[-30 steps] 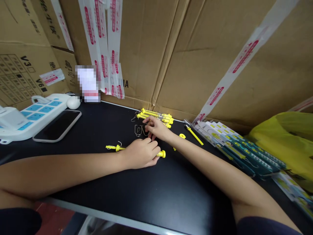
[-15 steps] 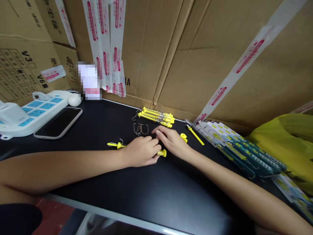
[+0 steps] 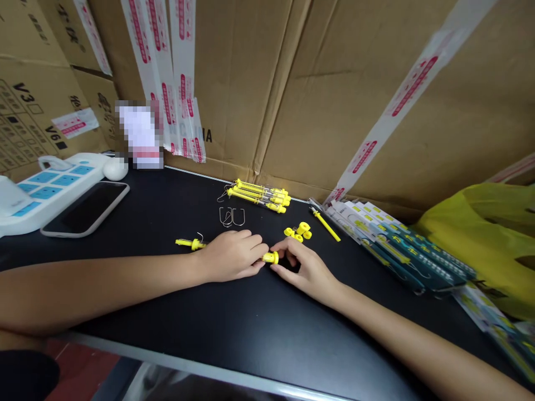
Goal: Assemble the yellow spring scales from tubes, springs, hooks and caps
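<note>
My left hand [image 3: 234, 253] is closed around a yellow tubular spring scale [image 3: 184, 243], whose hook end sticks out to the left. Its yellow end cap [image 3: 271, 257] shows at the right of that hand, and the middle of the tube is hidden. The thumb and fingers of my right hand [image 3: 303, 267] pinch around the cap. Beyond the right hand lie several small yellow caps [image 3: 301, 229]. Some bent wire hooks [image 3: 232, 216] rest beyond the left hand. Farther back is a bundle of similar spring scales [image 3: 259, 195].
A yellow rod [image 3: 326, 224] lies to the right, near stacked packages [image 3: 388, 245] and a yellow bag [image 3: 468, 239]. On the left are a phone [image 3: 87, 210] and a white power strip [image 3: 54, 186]. Cardboard [image 3: 234, 83] walls the back of the black table [image 3: 251, 334].
My right hand has come from beyond the left hand to the scale's right end, its fingers now at the cap. The small yellow caps are more exposed. The view has shifted slightly.
</note>
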Demonstrator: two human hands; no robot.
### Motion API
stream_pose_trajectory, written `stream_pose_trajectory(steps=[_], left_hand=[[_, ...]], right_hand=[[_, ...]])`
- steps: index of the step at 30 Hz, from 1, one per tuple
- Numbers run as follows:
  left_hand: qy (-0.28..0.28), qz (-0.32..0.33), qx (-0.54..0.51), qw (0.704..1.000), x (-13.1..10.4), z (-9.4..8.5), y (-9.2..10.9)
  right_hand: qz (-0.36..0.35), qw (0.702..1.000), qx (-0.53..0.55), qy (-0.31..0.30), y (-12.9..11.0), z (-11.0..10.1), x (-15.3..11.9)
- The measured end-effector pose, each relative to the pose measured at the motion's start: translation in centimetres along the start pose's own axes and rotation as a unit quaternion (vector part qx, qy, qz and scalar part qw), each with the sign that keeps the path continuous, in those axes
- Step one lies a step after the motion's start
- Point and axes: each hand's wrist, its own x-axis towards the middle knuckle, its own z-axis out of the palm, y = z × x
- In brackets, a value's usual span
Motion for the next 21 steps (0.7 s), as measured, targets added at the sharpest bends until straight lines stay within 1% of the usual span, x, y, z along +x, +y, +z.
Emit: stream_pose_trajectory(steps=[10, 14, 17, 19, 21], left_hand=[[0.004, -0.009, -0.005, 1.0, 0.04, -0.01, -0.11], [0.007, -0.019, -0.007, 1.0, 0.07, 0.08, -0.13], [0.005, -0.024, -0.008, 1.0, 0.09, 0.22, -0.19], [0.004, -0.024, -0.011, 1.0, 0.08, 0.27, -0.21], [0.003, -0.025, -0.014, 1.0, 0.04, 0.28, -0.21]], right_hand=[[0.02, 0.999, 0.048, 0.0, -0.03, -0.16, 0.01], [0.06, 0.991, 0.118, 0.008, 0.25, -0.22, 0.13], [0.082, 0.981, 0.171, 0.031, 0.56, -0.32, 0.23], [0.075, 0.983, 0.159, 0.053, 0.66, -0.45, 0.24], [0.048, 0.991, 0.101, 0.069, 0.64, -0.6, 0.16]])
